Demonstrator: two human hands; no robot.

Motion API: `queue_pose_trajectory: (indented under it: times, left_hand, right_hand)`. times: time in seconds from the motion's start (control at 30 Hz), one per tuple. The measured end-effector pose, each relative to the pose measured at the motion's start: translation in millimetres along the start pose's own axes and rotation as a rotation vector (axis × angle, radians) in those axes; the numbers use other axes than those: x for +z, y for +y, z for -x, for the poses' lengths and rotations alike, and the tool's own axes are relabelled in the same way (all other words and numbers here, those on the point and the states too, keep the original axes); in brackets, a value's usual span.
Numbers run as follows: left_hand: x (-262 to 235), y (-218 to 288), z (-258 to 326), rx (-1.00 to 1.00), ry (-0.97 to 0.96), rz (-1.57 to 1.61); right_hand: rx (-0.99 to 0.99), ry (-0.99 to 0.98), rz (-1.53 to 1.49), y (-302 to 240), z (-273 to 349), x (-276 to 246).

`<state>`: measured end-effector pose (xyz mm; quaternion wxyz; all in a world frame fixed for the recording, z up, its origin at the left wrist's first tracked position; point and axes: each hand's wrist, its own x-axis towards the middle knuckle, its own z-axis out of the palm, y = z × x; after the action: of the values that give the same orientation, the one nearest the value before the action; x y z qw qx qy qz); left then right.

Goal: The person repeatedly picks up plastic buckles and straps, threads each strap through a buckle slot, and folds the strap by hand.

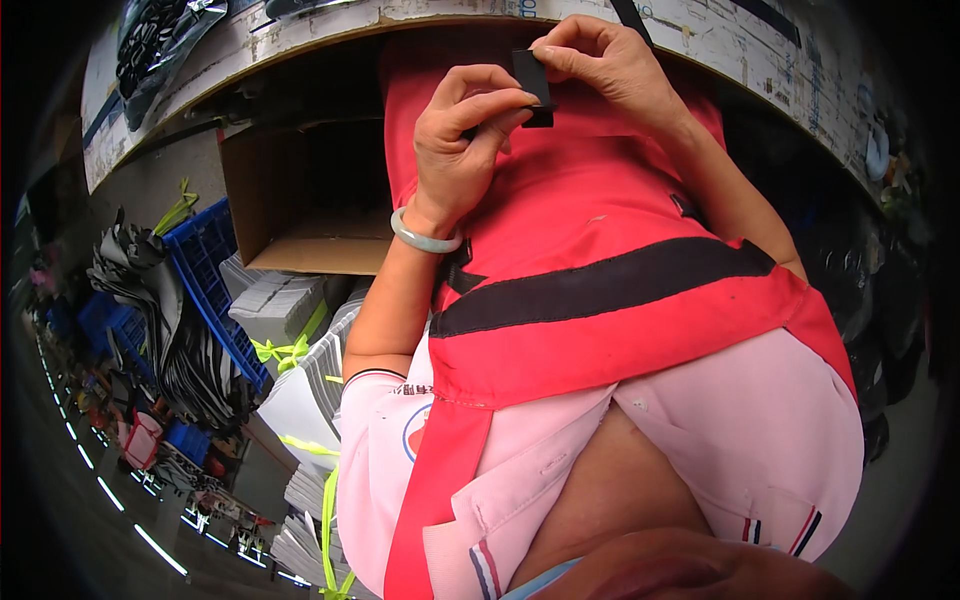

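Both hands, left (pixel 462 130) and right (pixel 610 62), grip a black strip (pixel 533 82) above a red apron (pixel 600 230).

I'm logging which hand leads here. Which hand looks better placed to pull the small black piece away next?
Probably the right hand: its fingertips pinch the top edge of the small black piece in a fine grip. The left hand is curled under the piece's lower part, more like a steadying hold.

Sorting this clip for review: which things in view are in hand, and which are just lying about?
In hand:
- small black flat piece, pinched between left hand and right hand

Lying about:
- open cardboard box
- blue plastic crate
- bundled stacks tied with yellow-green strap
- table edge
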<state>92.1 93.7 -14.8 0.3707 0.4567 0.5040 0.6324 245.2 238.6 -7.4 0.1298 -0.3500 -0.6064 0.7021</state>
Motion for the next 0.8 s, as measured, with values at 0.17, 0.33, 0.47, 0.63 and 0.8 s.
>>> queue_pose_trajectory:
  times: [0.17, 0.33, 0.47, 0.63, 0.8]
  left_hand:
    - [-11.5, 21.1, 9.7, -0.088, -0.008, -0.112]
    - [-61.8, 70.7, 31.4, -0.201, 0.029, -0.36]
    - [-102.0, 87.5, 44.8, -0.339, 0.324, -0.231]
    - [-53.0, 37.7, 33.6, -0.498, 0.092, 0.163]
    - [-3.2, -5.0, 19.3, -0.456, -0.089, 0.263]
  right_hand:
    - [-0.072, -0.017, -0.197, 5.3, -8.6, 15.9]
    - [-0.011, -0.291, -0.038, 0.3, -3.7, 46.5]
    - [-0.074, -0.231, 0.175, 9.2, -7.0, 37.9]
    - [-0.177, -0.412, 0.33, -20.5, 5.6, 64.6]
    - [-0.226, -0.467, 0.399, -9.0, 9.8, 46.9]
